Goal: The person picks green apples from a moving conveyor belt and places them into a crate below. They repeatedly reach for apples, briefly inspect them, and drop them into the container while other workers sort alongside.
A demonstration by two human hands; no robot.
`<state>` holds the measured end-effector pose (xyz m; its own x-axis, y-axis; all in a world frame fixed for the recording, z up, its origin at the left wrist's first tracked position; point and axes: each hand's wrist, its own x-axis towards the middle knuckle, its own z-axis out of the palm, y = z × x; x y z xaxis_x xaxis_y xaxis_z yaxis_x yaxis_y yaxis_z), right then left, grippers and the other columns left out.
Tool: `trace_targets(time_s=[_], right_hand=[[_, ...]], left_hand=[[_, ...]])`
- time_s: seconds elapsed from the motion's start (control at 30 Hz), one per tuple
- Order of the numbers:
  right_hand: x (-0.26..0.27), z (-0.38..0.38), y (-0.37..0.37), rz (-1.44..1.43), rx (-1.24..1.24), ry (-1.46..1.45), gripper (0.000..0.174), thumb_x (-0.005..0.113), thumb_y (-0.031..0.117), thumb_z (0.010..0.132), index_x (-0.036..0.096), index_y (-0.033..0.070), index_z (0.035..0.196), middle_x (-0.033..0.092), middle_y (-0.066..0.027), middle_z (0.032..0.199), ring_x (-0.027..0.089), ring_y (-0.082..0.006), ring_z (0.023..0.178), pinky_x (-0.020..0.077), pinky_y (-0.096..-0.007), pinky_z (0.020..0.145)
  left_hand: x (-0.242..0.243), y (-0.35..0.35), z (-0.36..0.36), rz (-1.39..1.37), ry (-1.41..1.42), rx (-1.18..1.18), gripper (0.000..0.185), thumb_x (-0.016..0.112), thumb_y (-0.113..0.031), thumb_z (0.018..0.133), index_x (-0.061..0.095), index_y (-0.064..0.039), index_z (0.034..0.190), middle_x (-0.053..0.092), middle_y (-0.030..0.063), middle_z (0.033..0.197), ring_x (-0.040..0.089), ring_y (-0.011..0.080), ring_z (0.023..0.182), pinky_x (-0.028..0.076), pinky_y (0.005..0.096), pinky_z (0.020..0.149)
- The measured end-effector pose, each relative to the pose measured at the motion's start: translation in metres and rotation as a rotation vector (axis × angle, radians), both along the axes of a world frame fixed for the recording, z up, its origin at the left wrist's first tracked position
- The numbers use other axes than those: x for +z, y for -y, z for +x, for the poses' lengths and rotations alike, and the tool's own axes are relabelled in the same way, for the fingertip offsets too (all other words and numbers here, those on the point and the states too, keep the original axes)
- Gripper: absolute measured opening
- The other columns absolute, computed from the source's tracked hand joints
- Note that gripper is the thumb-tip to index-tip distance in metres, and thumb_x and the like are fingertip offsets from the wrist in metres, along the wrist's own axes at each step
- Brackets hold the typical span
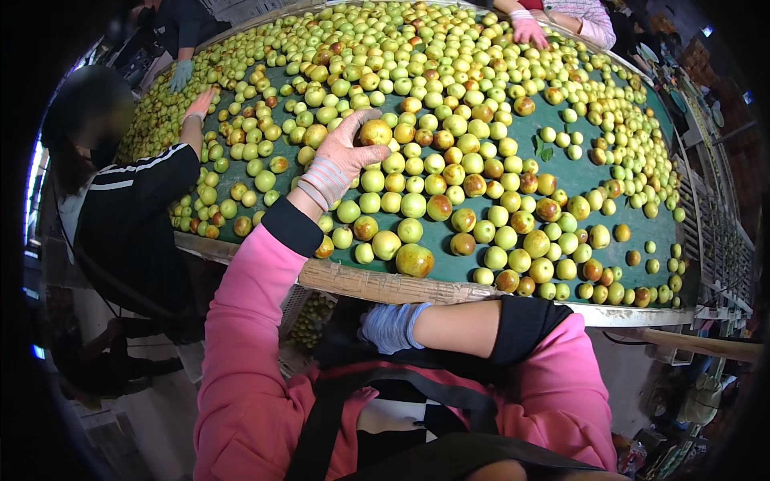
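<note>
My left hand (344, 157), in a pinkish glove with a striped cuff, reaches over the sorting table and grips a yellow-green jujube fruit with reddish-brown patches (375, 133) between thumb and fingers. Many similar green and russet fruits (412, 205) lie around it on the green table surface (646, 222). My right hand (391, 327), in a blue-grey knitted glove, is held low in front of my body, below the table's near edge; its fingers are hidden, so whether it holds anything cannot be told.
A wooden rail (385, 284) edges the table before me. At the left, a person in a dark striped top (144, 180) reaches over the fruit; other people's gloved hands (529, 30) are at the far side. A crate of fruit (310, 318) sits below the rail. Metal racks (719, 240) stand right.
</note>
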<state>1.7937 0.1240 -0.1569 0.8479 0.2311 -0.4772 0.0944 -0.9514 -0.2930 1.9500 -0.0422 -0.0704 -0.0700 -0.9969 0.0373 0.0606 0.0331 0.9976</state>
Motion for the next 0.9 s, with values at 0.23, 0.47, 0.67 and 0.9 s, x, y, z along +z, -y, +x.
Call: trace_targets(time_s=[0.23, 0.47, 0.67, 0.9], right_hand=[[-0.013, 0.003, -0.003, -0.169, 0.132, 0.097, 0.038, 0.052, 0.023, 0.087, 0.060, 0.013, 0.122, 0.063, -0.0141, 0.105, 0.064, -0.0331, 0.086, 0.0502, -0.0464, 0.073], [-0.005, 0.006, 0.000, 0.013, 0.025, 0.213, 0.024, 0.062, 0.018, 0.083, 0.067, 0.001, 0.099, 0.068, -0.0154, 0.088, 0.068, -0.0304, 0.077, 0.0538, -0.0439, 0.060], [-0.012, 0.011, -0.003, 0.024, 0.000, 0.273, 0.024, 0.063, 0.020, 0.081, 0.068, 0.002, 0.095, 0.068, -0.0161, 0.086, 0.068, -0.0299, 0.076, 0.0534, -0.0450, 0.060], [-0.003, 0.018, 0.001, 0.264, -0.208, 0.191, 0.026, 0.062, 0.020, 0.079, 0.069, 0.008, 0.100, 0.068, -0.0172, 0.093, 0.069, -0.0350, 0.082, 0.0540, -0.0477, 0.066]], left_hand=[[0.003, -0.015, 0.000, 0.185, -0.203, 0.067, 0.055, 0.069, 0.005, 0.083, 0.045, -0.006, 0.131, 0.049, 0.0056, 0.117, 0.057, 0.0159, 0.099, 0.058, 0.0326, 0.083], [-0.001, -0.018, 0.028, 0.191, -0.325, -0.076, 0.049, 0.058, -0.006, 0.093, 0.040, -0.001, 0.138, 0.051, 0.0094, 0.115, 0.057, 0.0159, 0.090, 0.053, 0.0248, 0.079], [-0.003, -0.013, 0.048, 0.135, -0.277, 0.032, 0.046, 0.060, -0.004, 0.090, 0.046, 0.002, 0.133, 0.062, 0.0107, 0.099, 0.065, 0.0181, 0.071, 0.055, 0.0222, 0.053], [0.008, -0.056, 0.081, 0.117, -0.126, 0.173, 0.032, 0.055, -0.011, 0.092, 0.051, -0.003, 0.122, 0.060, 0.0075, 0.094, 0.056, 0.0115, 0.065, 0.039, 0.0167, 0.046]])
